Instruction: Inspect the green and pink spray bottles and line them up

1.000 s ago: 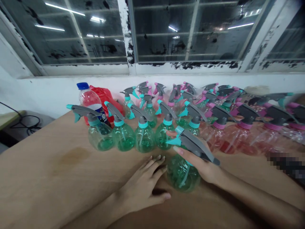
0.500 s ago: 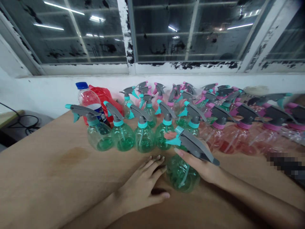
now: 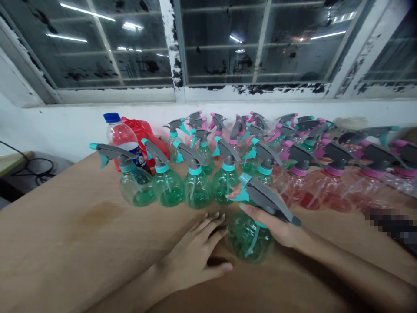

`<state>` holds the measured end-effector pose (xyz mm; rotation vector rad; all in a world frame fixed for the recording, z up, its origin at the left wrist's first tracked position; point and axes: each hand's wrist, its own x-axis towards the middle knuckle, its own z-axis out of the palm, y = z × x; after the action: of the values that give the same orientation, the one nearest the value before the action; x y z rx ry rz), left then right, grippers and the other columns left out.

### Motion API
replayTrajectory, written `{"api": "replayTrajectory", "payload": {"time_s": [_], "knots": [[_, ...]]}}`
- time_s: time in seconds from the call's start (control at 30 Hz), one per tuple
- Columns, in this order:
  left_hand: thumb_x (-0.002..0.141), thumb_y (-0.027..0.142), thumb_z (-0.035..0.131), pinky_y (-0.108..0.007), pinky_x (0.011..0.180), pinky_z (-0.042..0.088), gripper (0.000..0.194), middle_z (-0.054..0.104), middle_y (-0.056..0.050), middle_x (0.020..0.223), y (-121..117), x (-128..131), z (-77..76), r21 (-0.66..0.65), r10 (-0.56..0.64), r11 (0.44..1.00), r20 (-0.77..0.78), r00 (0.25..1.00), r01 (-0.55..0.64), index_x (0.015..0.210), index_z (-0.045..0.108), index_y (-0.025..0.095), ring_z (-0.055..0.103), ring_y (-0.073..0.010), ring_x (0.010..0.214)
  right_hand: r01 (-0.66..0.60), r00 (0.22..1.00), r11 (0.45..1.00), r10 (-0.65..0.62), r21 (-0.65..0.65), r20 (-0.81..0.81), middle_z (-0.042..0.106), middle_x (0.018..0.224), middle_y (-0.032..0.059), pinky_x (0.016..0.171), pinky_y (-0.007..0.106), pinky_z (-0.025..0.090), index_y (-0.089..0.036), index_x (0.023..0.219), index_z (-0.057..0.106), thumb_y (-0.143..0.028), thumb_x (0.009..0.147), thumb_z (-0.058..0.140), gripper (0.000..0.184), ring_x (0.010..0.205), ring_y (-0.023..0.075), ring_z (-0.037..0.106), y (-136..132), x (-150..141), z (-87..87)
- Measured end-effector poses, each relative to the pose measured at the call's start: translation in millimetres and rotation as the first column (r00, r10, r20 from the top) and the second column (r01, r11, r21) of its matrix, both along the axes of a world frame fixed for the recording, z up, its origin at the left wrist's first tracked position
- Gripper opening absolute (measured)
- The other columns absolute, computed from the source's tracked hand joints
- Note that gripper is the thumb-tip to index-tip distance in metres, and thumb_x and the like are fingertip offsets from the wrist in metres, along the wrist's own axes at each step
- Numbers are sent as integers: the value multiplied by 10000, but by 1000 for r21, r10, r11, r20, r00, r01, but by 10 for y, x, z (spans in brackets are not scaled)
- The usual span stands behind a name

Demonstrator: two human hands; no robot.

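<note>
My right hand (image 3: pixel 282 227) is wrapped round the neck of a green spray bottle (image 3: pixel 249 241) with a grey and turquoise trigger head. Its fingertips show behind the turquoise trigger, which points left. The bottle is roughly upright at the tabletop; a thin dip tube shows through its clear wall. Just left of it, my left hand (image 3: pixel 198 250) lies flat on the table, fingers spread, holding nothing. Beyond both hands runs a front row of green spray bottles, among them one (image 3: pixel 197 189) straight ahead of my left fingertips.
Pink spray bottles (image 3: pixel 334 187) continue the row to the right, with several more behind. At the back left stand a blue-capped drink bottle (image 3: pixel 119 132) and a red plastic bag (image 3: pixel 145 130). The wooden table (image 3: pixel 52 243) meets a white wall under windows. A blurred dark object lies far right.
The trigger under my right fingers has shifted slightly, and the fingertips behind it have moved a little to the right. My left hand and the other bottles stay put.
</note>
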<state>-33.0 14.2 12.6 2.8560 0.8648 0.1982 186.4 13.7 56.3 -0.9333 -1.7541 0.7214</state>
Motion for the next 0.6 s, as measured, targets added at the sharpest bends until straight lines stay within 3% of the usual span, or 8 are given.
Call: {"api": "replayTrajectory", "payload": {"time_s": [0.17,0.4,0.6], "knots": [[899,572,513,-475,1095,253,663,324,-131,1485,-6,5,16,4,9,1000,-45,999,-9,1391,408,140,275,-305,1363,25,999,999,-26,-20,-30,581,712,-11,619,316,442,-261,837,633,-370,878,543,148,643,160,546,-23,-7,-6],[896,571,518,-468,1105,232,688,314,-141,1488,-5,6,23,-10,8,1000,-55,998,-9,1397,403,113,264,-306,1367,-15,1000,992,14,-122,-9,571,565,-36,528,323,465,-296,1194,596,-352,868,560,333,512,175,555,-66,-2,63],[895,563,528,-470,1107,228,685,322,-142,1484,-12,17,48,-4,11,1000,-61,998,-11,1390,414,103,273,-307,1363,31,1000,996,-31,-87,4,563,541,-47,490,313,467,-303,1246,567,-351,861,570,388,470,168,539,-72,-4,0]]}}
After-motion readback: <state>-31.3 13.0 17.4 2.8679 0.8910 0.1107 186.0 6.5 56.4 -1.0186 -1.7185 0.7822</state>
